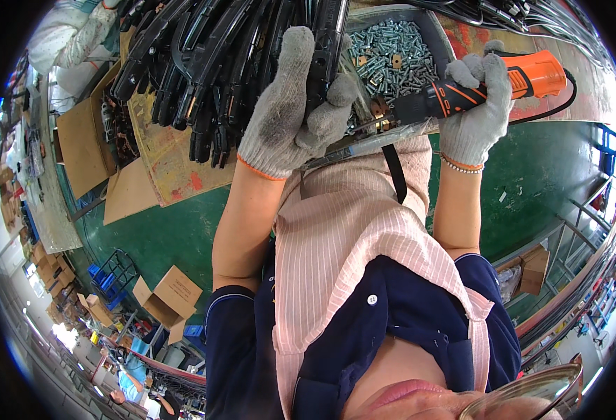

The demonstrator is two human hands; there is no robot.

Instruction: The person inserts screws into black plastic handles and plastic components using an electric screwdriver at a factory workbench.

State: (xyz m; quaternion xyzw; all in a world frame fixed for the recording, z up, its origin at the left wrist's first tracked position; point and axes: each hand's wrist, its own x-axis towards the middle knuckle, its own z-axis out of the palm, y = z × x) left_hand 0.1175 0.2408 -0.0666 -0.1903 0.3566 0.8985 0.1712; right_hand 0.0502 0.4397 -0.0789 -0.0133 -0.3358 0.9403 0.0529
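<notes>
A: Head view, the only one: where's the piece being worked on?

B: At the near edge of the bench, in the gloved left hand (290,115). Thumb and fingers look closed around a long black molded part (324,66), just beside a heap of similar black parts (203,70).

A: And the gloved right hand (481,105)?

B: Wrapped firmly around a corded orange-and-black electric screwdriver (542,73). Its bit (376,124) points left, close to the left fingers, in front of the grey bin (445,38) of loose silvery screws (399,42).

A: So which step?

B: Driving a screw, I'd judge. I can't tell whether the bit meets one; the left fingers crowd that spot.

A: What would the next move call for?

B: A steady left hold and the bit lined up straight, clear of those fingertips.

A: Any writing?

B: Pale marks on the screwdriver, and small dark print on an open cardboard carton (182,288) on the floor. Nothing I can read reliably.
</notes>
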